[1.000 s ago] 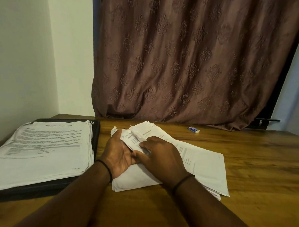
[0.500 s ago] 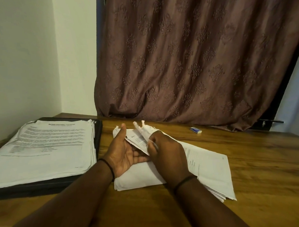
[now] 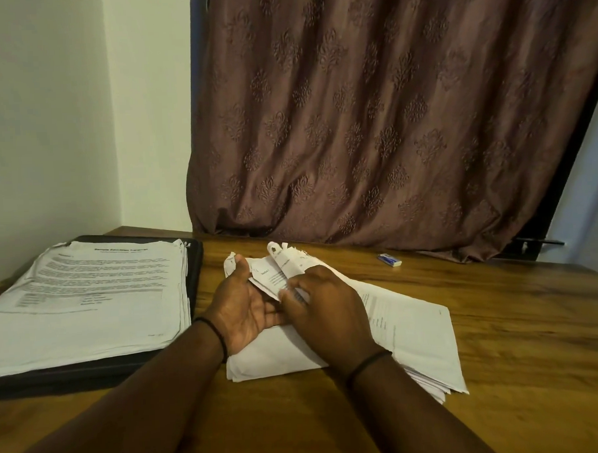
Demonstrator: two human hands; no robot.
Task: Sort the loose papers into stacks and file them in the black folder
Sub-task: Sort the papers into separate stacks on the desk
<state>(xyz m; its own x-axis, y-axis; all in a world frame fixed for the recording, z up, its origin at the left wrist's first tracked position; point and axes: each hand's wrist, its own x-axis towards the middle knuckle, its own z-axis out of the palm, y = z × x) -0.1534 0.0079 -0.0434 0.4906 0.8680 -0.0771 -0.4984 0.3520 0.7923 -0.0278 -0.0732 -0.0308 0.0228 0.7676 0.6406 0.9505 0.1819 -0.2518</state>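
A pile of loose white papers [image 3: 412,331] lies on the wooden table in front of me. My left hand [image 3: 241,307] lies palm up on the pile's left part, thumb against the lifted far corners. My right hand [image 3: 325,310] curls its fingers round those raised corners [image 3: 278,265] and bends them up off the pile. To the left, an open black folder [image 3: 194,265] holds a thick neat stack of printed sheets [image 3: 88,297].
A small blue and white eraser [image 3: 390,259] lies near the table's far edge. A brown patterned curtain [image 3: 371,120] hangs behind the table. White walls close the left corner. The wooden table [image 3: 536,353] stretches to the right.
The far corners of the pile have been lifted and curled upward by my right hand. My left palm has turned more upward beneath them.
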